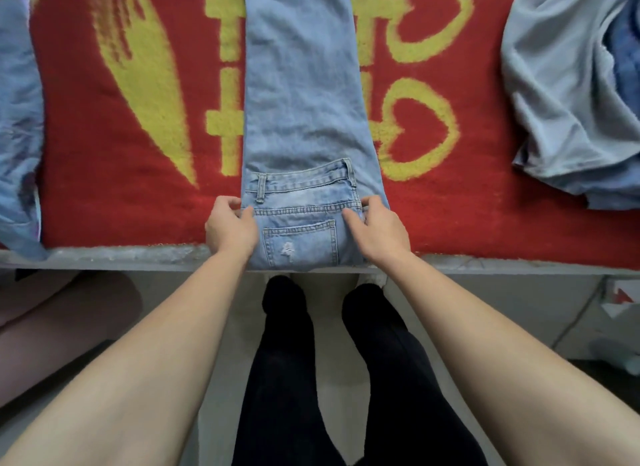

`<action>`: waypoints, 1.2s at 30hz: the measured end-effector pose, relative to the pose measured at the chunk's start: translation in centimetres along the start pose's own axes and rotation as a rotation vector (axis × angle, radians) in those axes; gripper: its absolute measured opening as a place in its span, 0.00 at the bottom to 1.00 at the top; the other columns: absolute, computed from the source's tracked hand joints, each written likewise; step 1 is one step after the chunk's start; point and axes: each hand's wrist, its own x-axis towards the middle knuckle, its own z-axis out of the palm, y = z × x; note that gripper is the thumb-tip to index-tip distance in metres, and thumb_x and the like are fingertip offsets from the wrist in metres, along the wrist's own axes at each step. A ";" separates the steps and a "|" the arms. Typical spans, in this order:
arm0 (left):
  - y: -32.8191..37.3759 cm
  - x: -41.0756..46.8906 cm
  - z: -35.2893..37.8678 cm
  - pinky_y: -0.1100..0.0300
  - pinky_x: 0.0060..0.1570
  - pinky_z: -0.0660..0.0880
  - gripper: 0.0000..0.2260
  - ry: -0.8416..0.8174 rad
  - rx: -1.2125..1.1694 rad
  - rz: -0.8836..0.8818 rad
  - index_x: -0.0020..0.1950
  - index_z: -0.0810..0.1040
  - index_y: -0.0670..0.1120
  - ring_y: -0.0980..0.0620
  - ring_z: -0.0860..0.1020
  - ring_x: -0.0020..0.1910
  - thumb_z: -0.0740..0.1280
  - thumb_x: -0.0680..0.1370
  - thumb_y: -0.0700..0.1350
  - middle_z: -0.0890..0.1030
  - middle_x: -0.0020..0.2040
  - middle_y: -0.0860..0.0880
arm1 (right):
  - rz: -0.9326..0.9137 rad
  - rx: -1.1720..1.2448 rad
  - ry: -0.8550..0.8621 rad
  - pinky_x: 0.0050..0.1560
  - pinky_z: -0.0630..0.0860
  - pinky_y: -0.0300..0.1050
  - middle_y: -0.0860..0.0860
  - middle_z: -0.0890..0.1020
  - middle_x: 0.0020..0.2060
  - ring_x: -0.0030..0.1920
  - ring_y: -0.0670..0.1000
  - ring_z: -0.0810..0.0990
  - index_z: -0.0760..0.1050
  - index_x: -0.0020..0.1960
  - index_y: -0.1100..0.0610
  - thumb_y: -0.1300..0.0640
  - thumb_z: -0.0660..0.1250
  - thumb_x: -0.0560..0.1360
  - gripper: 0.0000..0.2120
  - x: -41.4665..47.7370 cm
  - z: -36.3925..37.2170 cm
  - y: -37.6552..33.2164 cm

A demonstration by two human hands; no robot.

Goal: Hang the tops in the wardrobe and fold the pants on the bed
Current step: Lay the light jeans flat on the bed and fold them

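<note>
Legs (287, 361) at bed (138, 256) near edge | L hand (231, 227) + R hand (379, 230), 1 per side, pinch jeans (301, 119) at folded waist, thumbs on top | grey top (561, 101) at right edge

The jeans (301, 101) in the middle are light blue denim, washed paler near the waistband, with a whitish frayed patch on the back pocket (299, 242). The bedcover (104, 195) under them is bright red with yellow hearts and broad yellow strokes. At the right are a pale grey garment (554, 101) and a darker blue cloth (623, 49). At the left edge is a light blue garment (17, 101). Nearest, the person's trousers (284, 379) are black.
</note>
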 end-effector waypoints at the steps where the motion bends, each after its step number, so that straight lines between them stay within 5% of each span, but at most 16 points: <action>1: 0.4 0.1 -0.1 0.57 0.50 0.70 0.08 0.041 -0.020 0.061 0.56 0.77 0.47 0.43 0.79 0.53 0.68 0.78 0.46 0.82 0.50 0.48 | -0.009 -0.005 0.048 0.52 0.72 0.53 0.58 0.81 0.57 0.58 0.62 0.78 0.68 0.66 0.54 0.41 0.58 0.80 0.21 -0.3 0.2 0.1; 5: 1.3 1.2 0.3 0.53 0.47 0.71 0.06 0.045 0.047 0.246 0.53 0.75 0.49 0.42 0.78 0.51 0.67 0.78 0.48 0.82 0.49 0.47 | 0.063 0.045 0.154 0.51 0.71 0.52 0.59 0.81 0.58 0.58 0.63 0.79 0.64 0.69 0.52 0.42 0.58 0.81 0.21 0.1 0.7 -0.3; 12: 1.9 3.1 -0.6 0.53 0.48 0.71 0.04 -0.182 0.271 0.199 0.52 0.74 0.50 0.41 0.78 0.55 0.66 0.78 0.47 0.81 0.53 0.45 | 0.101 -0.209 0.100 0.45 0.66 0.53 0.64 0.81 0.53 0.54 0.67 0.79 0.65 0.64 0.56 0.42 0.54 0.83 0.19 1.2 1.2 -1.3; 19: 0.0 1.7 -0.6 0.47 0.47 0.71 0.05 -0.132 0.295 0.347 0.50 0.72 0.46 0.38 0.76 0.52 0.65 0.79 0.46 0.77 0.51 0.42 | 0.057 -0.130 0.082 0.44 0.65 0.52 0.64 0.80 0.53 0.53 0.68 0.78 0.68 0.64 0.53 0.42 0.55 0.82 0.18 1.3 1.7 -0.9; 22: -1.2 0.9 -0.4 0.45 0.54 0.70 0.12 -0.064 0.344 0.508 0.57 0.73 0.44 0.39 0.71 0.61 0.66 0.78 0.49 0.72 0.62 0.41 | 0.088 -0.188 0.120 0.47 0.69 0.53 0.62 0.76 0.60 0.56 0.65 0.77 0.64 0.71 0.53 0.44 0.57 0.82 0.21 1.2 1.8 -1.5; 24: -2.5 0.3 -0.6 0.44 0.60 0.66 0.20 -0.026 0.407 0.767 0.61 0.73 0.44 0.39 0.67 0.67 0.66 0.77 0.57 0.68 0.68 0.40 | -0.071 -0.319 0.290 0.50 0.73 0.56 0.61 0.70 0.65 0.58 0.64 0.74 0.61 0.75 0.56 0.46 0.61 0.81 0.27 0.2 2.2 -1.6; 26: -3.5 -0.3 -0.7 0.42 0.67 0.60 0.32 -0.143 0.550 0.982 0.67 0.72 0.47 0.40 0.62 0.73 0.63 0.72 0.67 0.65 0.73 0.40 | -0.318 -0.372 0.368 0.59 0.73 0.60 0.62 0.67 0.70 0.65 0.64 0.71 0.63 0.75 0.58 0.43 0.63 0.78 0.31 -0.9 2.9 -1.3; 28: -4.3 -0.1 -0.5 0.40 0.74 0.51 0.44 -0.326 0.833 1.014 0.78 0.58 0.49 0.41 0.50 0.78 0.64 0.69 0.71 0.52 0.79 0.40 | -0.480 -0.465 0.248 0.70 0.63 0.62 0.63 0.61 0.75 0.74 0.65 0.61 0.62 0.77 0.58 0.34 0.63 0.74 0.40 -1.6 3.7 -0.7; 31: -4.9 0.5 0.1 0.40 0.75 0.51 0.43 -0.372 0.958 1.030 0.81 0.47 0.48 0.37 0.43 0.78 0.71 0.74 0.48 0.44 0.80 0.37 | -0.501 -0.753 0.051 0.76 0.49 0.65 0.64 0.47 0.79 0.78 0.68 0.46 0.50 0.81 0.56 0.31 0.71 0.65 0.56 -1.7 4.1 -0.1; 33: -4.7 0.6 0.6 0.41 0.74 0.56 0.39 -0.337 0.849 1.064 0.79 0.56 0.45 0.34 0.48 0.78 0.69 0.72 0.34 0.51 0.78 0.34 | -0.476 -0.857 0.003 0.76 0.52 0.64 0.63 0.42 0.79 0.78 0.68 0.43 0.42 0.81 0.54 0.44 0.76 0.67 0.56 -1.3 4.0 -0.1; 36: -3.6 0.0 0.6 0.44 0.74 0.59 0.34 -0.407 0.738 0.973 0.75 0.62 0.43 0.35 0.49 0.78 0.67 0.71 0.29 0.54 0.78 0.35 | -0.453 -0.845 -0.040 0.73 0.62 0.61 0.63 0.45 0.79 0.77 0.69 0.45 0.43 0.81 0.54 0.54 0.74 0.70 0.51 -1.1 3.3 -0.8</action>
